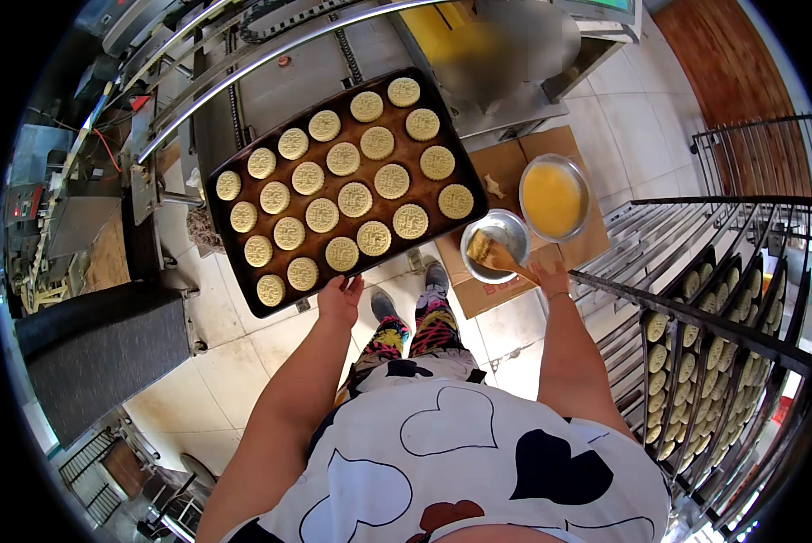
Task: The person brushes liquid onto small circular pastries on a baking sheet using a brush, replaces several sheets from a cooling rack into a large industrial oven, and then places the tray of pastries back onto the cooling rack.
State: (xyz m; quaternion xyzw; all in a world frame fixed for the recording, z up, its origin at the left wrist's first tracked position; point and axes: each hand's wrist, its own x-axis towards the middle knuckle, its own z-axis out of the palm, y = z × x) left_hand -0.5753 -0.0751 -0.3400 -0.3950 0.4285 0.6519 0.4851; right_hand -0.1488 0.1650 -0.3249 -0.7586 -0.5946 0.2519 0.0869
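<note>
I see open floor (243,317) below the tray (243,299); the rack (722,308) blocks my right, bowls (550,195) ahead.

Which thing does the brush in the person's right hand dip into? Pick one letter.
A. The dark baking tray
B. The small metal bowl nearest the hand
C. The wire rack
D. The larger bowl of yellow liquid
B: the right hand holds the brush with its bristle end inside the small metal bowl, not in the larger bowl of yellow liquid beside it; the left hand grips the tray edge.
</note>
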